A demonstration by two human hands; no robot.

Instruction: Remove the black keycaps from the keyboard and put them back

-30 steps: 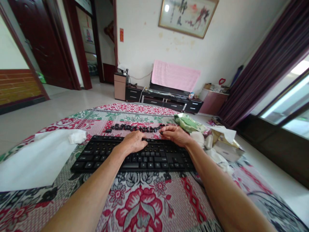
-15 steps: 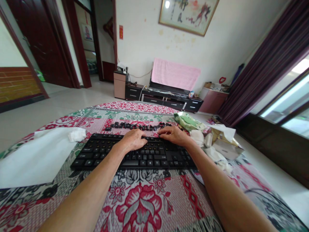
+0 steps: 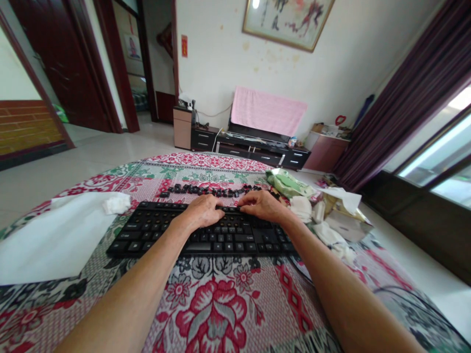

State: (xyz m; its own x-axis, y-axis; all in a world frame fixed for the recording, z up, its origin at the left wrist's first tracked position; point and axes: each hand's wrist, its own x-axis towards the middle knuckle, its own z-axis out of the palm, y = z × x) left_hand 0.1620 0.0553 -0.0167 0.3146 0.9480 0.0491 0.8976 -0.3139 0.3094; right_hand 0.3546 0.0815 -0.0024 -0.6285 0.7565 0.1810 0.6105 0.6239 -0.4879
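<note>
A black keyboard (image 3: 154, 233) lies on a table under a red and green floral cloth (image 3: 213, 314). Both my hands rest on its far middle rows. My left hand (image 3: 201, 211) is curled, with its fingertips tucked against the top keys. My right hand (image 3: 262, 204) is bent in a pinch, its fingertips meeting the left hand's at the keyboard's top row. What either hand holds is hidden. Just beyond the keyboard, a row of several loose black keycaps (image 3: 206, 189) lies on the cloth.
A white paper sheet (image 3: 55, 235) with a crumpled tissue (image 3: 117, 203) lies to the left. To the right are a green packet (image 3: 289, 184), crumpled tissues (image 3: 302, 207) and torn wrapping (image 3: 344, 211). Behind the table are a low TV cabinet and doorways.
My right hand has drawn back from the row of loose keycaps to the keyboard's top row, closer to my left hand. The left hand has barely moved.
</note>
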